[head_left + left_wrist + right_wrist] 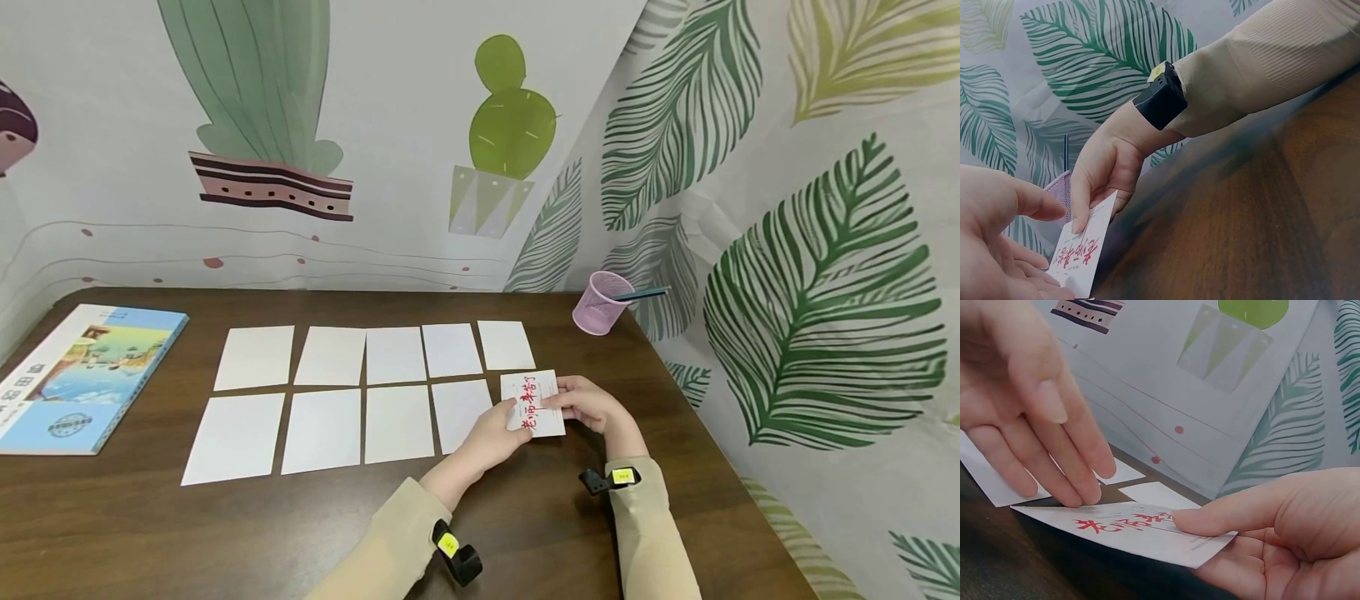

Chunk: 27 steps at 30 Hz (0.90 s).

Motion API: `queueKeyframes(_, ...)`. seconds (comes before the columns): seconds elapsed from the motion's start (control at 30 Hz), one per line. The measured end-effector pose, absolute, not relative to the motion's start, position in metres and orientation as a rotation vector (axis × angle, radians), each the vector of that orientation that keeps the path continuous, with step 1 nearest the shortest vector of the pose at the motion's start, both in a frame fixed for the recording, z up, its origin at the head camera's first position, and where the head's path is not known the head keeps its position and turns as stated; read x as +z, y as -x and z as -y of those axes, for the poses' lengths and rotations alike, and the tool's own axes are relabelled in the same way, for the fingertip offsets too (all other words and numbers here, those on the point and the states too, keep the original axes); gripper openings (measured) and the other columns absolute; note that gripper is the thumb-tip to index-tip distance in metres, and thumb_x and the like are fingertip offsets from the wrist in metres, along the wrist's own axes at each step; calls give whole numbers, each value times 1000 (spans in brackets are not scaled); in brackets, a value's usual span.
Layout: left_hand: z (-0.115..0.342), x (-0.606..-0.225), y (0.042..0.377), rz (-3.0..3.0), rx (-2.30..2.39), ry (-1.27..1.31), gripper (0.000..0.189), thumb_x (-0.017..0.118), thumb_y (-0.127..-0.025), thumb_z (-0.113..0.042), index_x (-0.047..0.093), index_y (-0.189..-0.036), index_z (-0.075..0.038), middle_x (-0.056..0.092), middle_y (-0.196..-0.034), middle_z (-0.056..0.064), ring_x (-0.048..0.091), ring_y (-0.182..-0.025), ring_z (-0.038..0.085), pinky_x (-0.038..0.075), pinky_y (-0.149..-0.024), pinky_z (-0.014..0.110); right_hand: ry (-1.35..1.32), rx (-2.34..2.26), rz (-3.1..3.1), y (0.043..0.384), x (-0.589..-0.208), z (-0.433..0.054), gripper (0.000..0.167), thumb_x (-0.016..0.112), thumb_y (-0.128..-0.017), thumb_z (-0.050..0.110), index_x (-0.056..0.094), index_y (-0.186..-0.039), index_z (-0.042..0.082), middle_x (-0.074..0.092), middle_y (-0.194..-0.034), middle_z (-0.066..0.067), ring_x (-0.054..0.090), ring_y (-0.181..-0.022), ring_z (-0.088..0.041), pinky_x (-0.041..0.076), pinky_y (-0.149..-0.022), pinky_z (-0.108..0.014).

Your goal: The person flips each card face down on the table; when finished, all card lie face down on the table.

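Note:
A white card with red handwritten-style characters is held over the right end of the card rows. My right hand pinches its right edge, thumb on top and fingers beneath, as the right wrist view shows. My left hand is at the card's opposite edge. In the right wrist view, the left fingers are extended with the thumb lifted off the card, fingertips right at its edge. Several blank white cards lie flat in two rows to the left of the hands.
A blue-and-white book with a landscape cover lies at the table's left. Toward the back right corner, a pink mesh pen cup holds dark pencils. A leaf-patterned wall borders the table's right edge.

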State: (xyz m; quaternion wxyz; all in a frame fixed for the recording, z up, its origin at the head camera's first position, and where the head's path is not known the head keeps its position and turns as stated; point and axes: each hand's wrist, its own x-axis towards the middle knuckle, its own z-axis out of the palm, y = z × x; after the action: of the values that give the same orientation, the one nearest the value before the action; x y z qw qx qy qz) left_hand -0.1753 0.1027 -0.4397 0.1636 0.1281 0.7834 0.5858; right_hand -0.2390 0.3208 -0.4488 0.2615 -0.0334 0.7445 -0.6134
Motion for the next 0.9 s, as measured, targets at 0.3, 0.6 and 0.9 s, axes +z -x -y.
queueKeyframes(0.3,-96,-433,180,-2251,1742,-327,61,63,-88,-9,42,-142,8,46,-145,27,43,-136,38,38,-111,51,63,-1692,-2092,236,-433,-312,40,58,-90,-5,47,-126,-20,72,-91,3,71,-82,-10,59,-73,-26)
queueKeyframes(0.6,-87,-411,178,-2229,2000,-381,47,61,-89,-3,54,-135,4,58,-136,21,58,-125,32,51,-99,38,127,-1801,-2172,231,-411,-289,44,57,-91,-4,44,-130,-19,70,-94,5,70,-84,-9,59,-74,-27)
queueKeyframes(0.9,-86,-401,176,-2397,1994,-450,54,73,-87,-20,57,-131,6,62,-128,23,61,-120,31,53,-96,42,286,-1852,-2155,222,-399,-268,48,58,-92,1,41,-135,-15,66,-103,2,68,-92,-12,58,-80,-28)
